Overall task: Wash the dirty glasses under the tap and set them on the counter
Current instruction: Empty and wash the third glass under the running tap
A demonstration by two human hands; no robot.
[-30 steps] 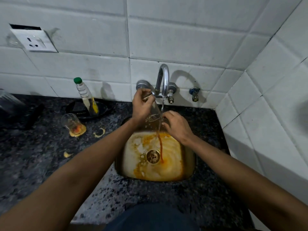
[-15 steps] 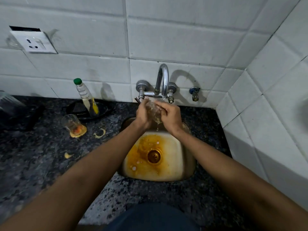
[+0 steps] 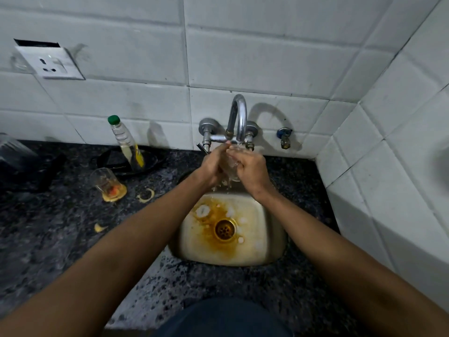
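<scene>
Glass in hands: one clear glass (image 3: 230,166) was held under the tap (image 3: 239,117), above the back edge of the sink (image 3: 272,239); its long axis ran roughly upright, but which end was up could not be told.
Left hand (image 3: 213,166): fingers were curled round the glass's left side.
Right hand (image 3: 251,169): fingers were wrapped round its right side, so both hands clasped it between them.
Water: it ran from the spout onto the glass and dripped into the sink.
Second glass (image 3: 107,182): one dirty glass stood on the table (image 3: 48,239) left of the sink, tilted slightly, in a yellow puddle with orange residue inside.
Glasses counted: two.
Bottle (image 3: 125,142): one, green-capped, leaned in a dark dish (image 3: 109,161) near the table's back edge.
Sink: one, its floor stained orange around the drain.
</scene>
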